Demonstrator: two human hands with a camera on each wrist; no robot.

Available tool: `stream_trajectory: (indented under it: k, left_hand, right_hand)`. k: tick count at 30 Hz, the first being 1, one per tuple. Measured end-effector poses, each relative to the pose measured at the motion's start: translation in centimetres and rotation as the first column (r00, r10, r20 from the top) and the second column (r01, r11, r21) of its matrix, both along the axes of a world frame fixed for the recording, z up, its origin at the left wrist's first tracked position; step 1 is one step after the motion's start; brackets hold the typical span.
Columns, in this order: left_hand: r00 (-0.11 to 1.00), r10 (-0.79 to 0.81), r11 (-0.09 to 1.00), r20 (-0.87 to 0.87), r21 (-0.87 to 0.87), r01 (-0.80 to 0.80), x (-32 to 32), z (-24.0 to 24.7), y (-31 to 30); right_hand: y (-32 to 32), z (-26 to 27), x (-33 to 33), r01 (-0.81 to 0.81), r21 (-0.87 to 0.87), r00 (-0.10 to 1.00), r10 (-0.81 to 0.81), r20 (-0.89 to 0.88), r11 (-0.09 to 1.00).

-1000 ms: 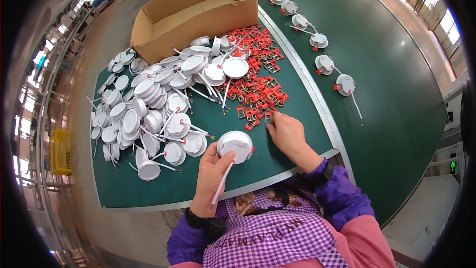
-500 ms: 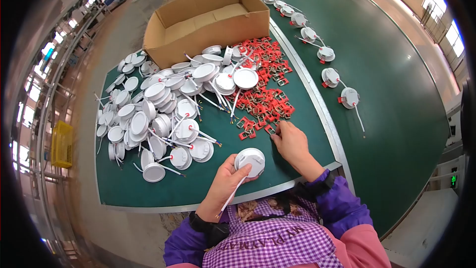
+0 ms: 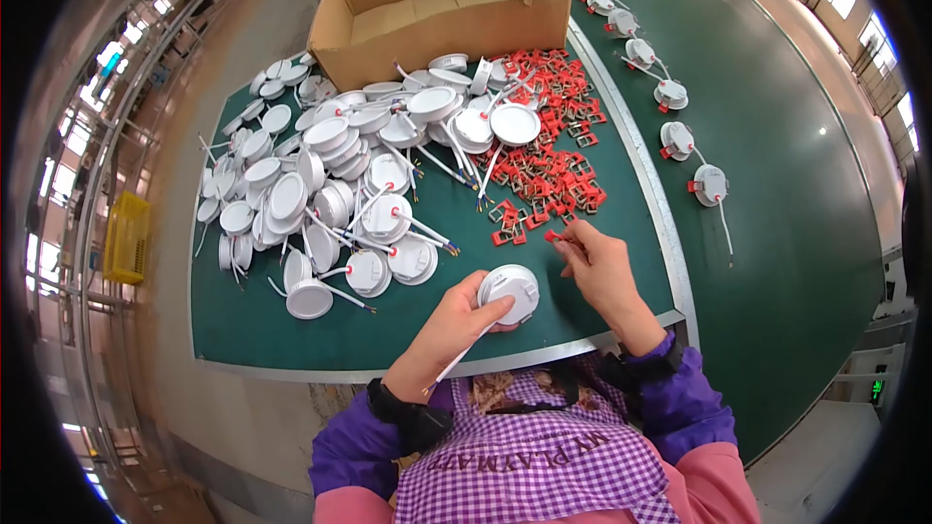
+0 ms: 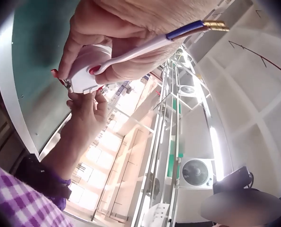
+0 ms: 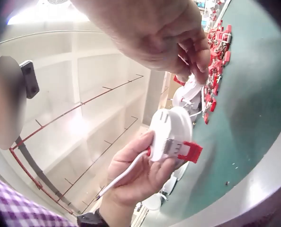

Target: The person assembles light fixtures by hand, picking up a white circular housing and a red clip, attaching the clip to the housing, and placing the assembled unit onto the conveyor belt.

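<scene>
In the head view my left hand (image 3: 454,322) grips a round white downlight (image 3: 512,293) over the table's front edge, thumb across its back. Its white cable (image 3: 462,357) hangs toward the apron. The right wrist view shows one red spring clip (image 5: 192,152) fitted to the downlight's side. My right hand (image 3: 604,267) is raised just right of the downlight, pinching a loose red clip (image 3: 552,235) between thumb and fingertips. Beyond it lies a pile of red clips (image 3: 558,178). A large heap of white downlights (image 3: 287,196) with cables spreads over the table's left side.
A cardboard box (image 3: 437,44) stands behind the heap. A metal rail (image 3: 641,170) separates the table from a long green surface, where a row of downlights with clips (image 3: 712,184) runs away from me. A yellow basket (image 3: 126,238) is at far left.
My right hand has picked up a clip from the pile's near edge and drawn it back toward the downlight. The left hand has turned the downlight, hiding its fitted clip from the head view.
</scene>
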State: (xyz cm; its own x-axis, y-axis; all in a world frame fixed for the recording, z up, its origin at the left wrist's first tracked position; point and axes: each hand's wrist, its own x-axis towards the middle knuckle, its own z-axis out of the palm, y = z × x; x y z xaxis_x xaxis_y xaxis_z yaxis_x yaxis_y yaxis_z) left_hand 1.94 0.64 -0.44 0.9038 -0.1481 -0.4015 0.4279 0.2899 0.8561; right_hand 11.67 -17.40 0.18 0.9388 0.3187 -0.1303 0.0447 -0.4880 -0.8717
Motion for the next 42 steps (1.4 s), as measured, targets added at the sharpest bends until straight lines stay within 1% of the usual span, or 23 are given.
stream_trajectory:
  k: [1, 2, 3, 4, 5, 7, 8, 10, 14, 16, 20, 22, 23, 25, 29, 31, 32, 34, 35, 37, 38, 40, 42]
  left_hand:
    - [1.0, -0.022, 1.0, 0.008, 0.017, 0.022, 0.2, -0.1, 0.0]
    - [1.0, -0.018, 1.0, 0.003, 0.014, 0.018, 0.4, 0.0, -0.1]
    - [0.999, -0.05, 0.998, 0.002, 0.042, 0.05, 0.5, 0.4, -0.3]
    - [0.997, -0.083, 0.994, 0.002, 0.071, 0.083, 0.7, 0.6, -0.4]
    - [0.997, -0.078, 0.995, -0.001, 0.067, 0.078, 0.9, 0.9, -0.5]
    - [0.996, -0.093, 0.99, 0.007, 0.112, 0.092, 1.1, 1.2, -0.8]
    - [0.997, -0.083, 0.991, 0.003, 0.11, 0.082, 1.2, 1.4, -0.8]
    - [0.995, -0.095, 0.987, -0.019, 0.125, 0.097, 1.3, 1.7, -0.9]
    - [0.995, -0.091, 0.987, -0.041, 0.129, 0.096, 1.4, 1.6, -1.0]
    - [0.995, -0.095, 0.976, -0.027, 0.197, 0.099, 1.5, 1.6, -1.0]
    - [0.996, -0.083, 0.967, -0.025, 0.238, 0.086, 1.9, 1.1, -1.4]
    - [0.989, -0.14, 0.944, -0.039, 0.295, 0.146, 2.0, 1.5, -1.4]
    - [0.991, -0.128, 0.947, -0.043, 0.291, 0.135, 2.0, 1.6, -1.4]
    - [0.988, -0.15, 0.926, -0.042, 0.345, 0.156, 2.0, 1.7, -1.5]
    - [0.989, -0.146, 0.932, -0.037, 0.331, 0.15, 2.1, 2.1, -1.6]
    - [0.99, -0.141, 0.936, -0.012, 0.323, 0.137, 2.0, 1.4, -1.7]
    - [0.991, -0.136, 0.938, -0.016, 0.319, 0.134, 2.1, 1.5, -1.6]
    - [0.984, -0.178, 0.909, -0.022, 0.379, 0.173, 2.1, 1.6, -1.5]
    - [0.984, -0.176, 0.91, -0.023, 0.377, 0.172, 2.1, 1.5, -1.6]
    - [0.982, -0.187, 0.877, 0.01, 0.453, 0.163, 2.1, 1.2, -1.9]
    - [0.983, -0.186, 0.877, 0.01, 0.452, 0.161, 2.1, 1.2, -1.9]
    - [0.973, -0.225, 0.843, 0.06, 0.512, 0.164, 2.3, 1.4, -1.8]
    - [0.971, -0.225, 0.839, 0.077, 0.522, 0.153, 2.3, 1.6, -1.8]
  right_hand:
    - [-0.1, 0.2, -0.3, -0.031, -0.008, 0.997, 0.032, 0.065, 0.999]
    - [-0.1, 0.4, -0.6, -0.035, -0.011, 0.998, 0.036, 0.059, 0.999]
    - [-0.2, 0.7, -1.1, -0.088, -0.079, 0.953, 0.107, 0.282, 0.993]
    - [-0.2, 0.9, -1.6, -0.124, -0.155, 0.854, 0.185, 0.486, 0.98]
    - [-0.1, 1.2, -2.2, -0.13, -0.157, 0.855, 0.191, 0.482, 0.979]
    - [0.4, 1.6, -3.4, -0.143, -0.24, 0.816, 0.251, 0.521, 0.96]
    - [0.4, 1.8, -3.6, -0.153, -0.241, 0.815, 0.26, 0.517, 0.958]
    - [0.4, 2.0, -4.0, -0.145, -0.204, 0.731, 0.244, 0.638, 0.968]
    - [-0.2, 1.5, -3.5, -0.15, -0.137, 0.737, 0.203, 0.644, 0.979]
    - [-0.5, 1.7, -3.4, -0.155, -0.137, 0.751, 0.206, 0.627, 0.978]
    - [0.1, 1.8, -4.4, -0.22, -0.156, 0.718, 0.268, 0.642, 0.963]
    - [0.3, 2.2, -5.0, -0.187, -0.235, 0.675, 0.299, 0.675, 0.954]
    - [0.4, 2.0, -5.0, -0.201, -0.238, 0.673, 0.31, 0.671, 0.95]
    - [0.2, 1.5, -4.8, -0.187, -0.224, 0.656, 0.292, 0.696, 0.956]
    - [-0.3, 1.7, -4.1, -0.211, -0.251, 0.62, 0.328, 0.713, 0.945]
    - [-0.5, 2.4, -4.0, -0.221, -0.391, 0.556, 0.445, 0.702, 0.893]
    - [-0.5, 2.5, -3.9, -0.227, -0.394, 0.557, 0.451, 0.698, 0.891]
    - [-0.7, 2.4, -3.9, -0.241, -0.42, 0.562, 0.479, 0.675, 0.875]
    - [-0.7, 2.5, -3.8, -0.244, -0.421, 0.561, 0.481, 0.673, 0.874]
    - [-0.7, 2.7, -3.5, -0.32, -0.449, 0.556, 0.55, 0.623, 0.834]
    - [-0.7, 2.7, -3.5, -0.322, -0.45, 0.555, 0.551, 0.623, 0.833]
    - [-0.7, 2.8, -3.3, -0.344, -0.459, 0.538, 0.573, 0.618, 0.819]
    - [-0.7, 2.8, -3.2, -0.356, -0.448, 0.538, 0.572, 0.619, 0.82]
